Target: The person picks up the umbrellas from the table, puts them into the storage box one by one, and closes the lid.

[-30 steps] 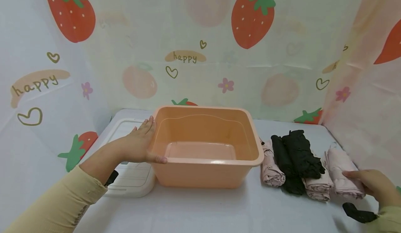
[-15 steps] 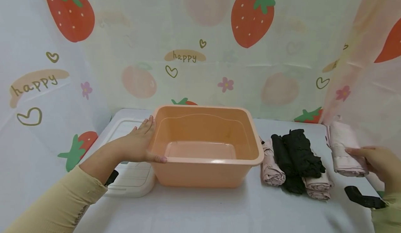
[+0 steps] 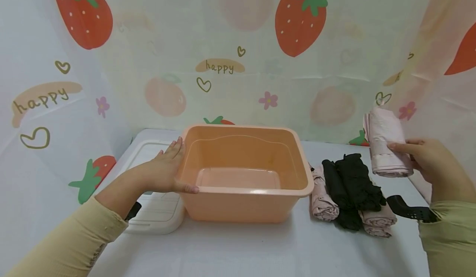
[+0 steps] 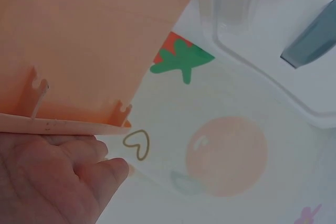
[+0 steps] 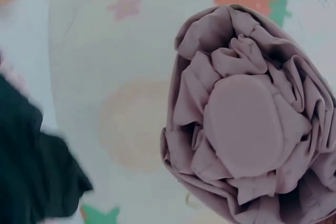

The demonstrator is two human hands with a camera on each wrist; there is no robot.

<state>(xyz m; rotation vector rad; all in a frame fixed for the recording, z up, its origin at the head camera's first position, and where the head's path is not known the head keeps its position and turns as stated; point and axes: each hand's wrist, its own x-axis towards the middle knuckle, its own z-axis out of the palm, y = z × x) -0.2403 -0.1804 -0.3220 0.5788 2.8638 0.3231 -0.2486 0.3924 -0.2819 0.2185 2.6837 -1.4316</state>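
Note:
My right hand point(image 3: 435, 161) grips a pink folded umbrella point(image 3: 388, 144), thumb across its near side, and holds it up above the table's right side. In the right wrist view, the umbrella's gathered pleats point(image 5: 184, 93) surround a flat oval end cap point(image 5: 244, 124). My left hand point(image 3: 163, 171) rests against the left side of a peach plastic tub point(image 3: 238, 206), fingers straight and thumb along the front rim. The tub's inside shows nothing in it. From the left wrist, that hand's palm point(image 4: 52, 177) appears beside the tub's rim point(image 4: 63, 126).
Right of the tub lie rolled bundles: a pink one point(image 3: 323, 200), black ones point(image 3: 358, 182) on top, and pink ones point(image 3: 377, 223) at the right. A white lid point(image 3: 160, 213) lies partly behind the left arm and tub. A patterned backdrop point(image 3: 260, 78) closes off the rear.
My right hand has lifted the pink umbrella off the table, first upward, then leftward toward the bundles. The left hand and the tub have stayed in place.

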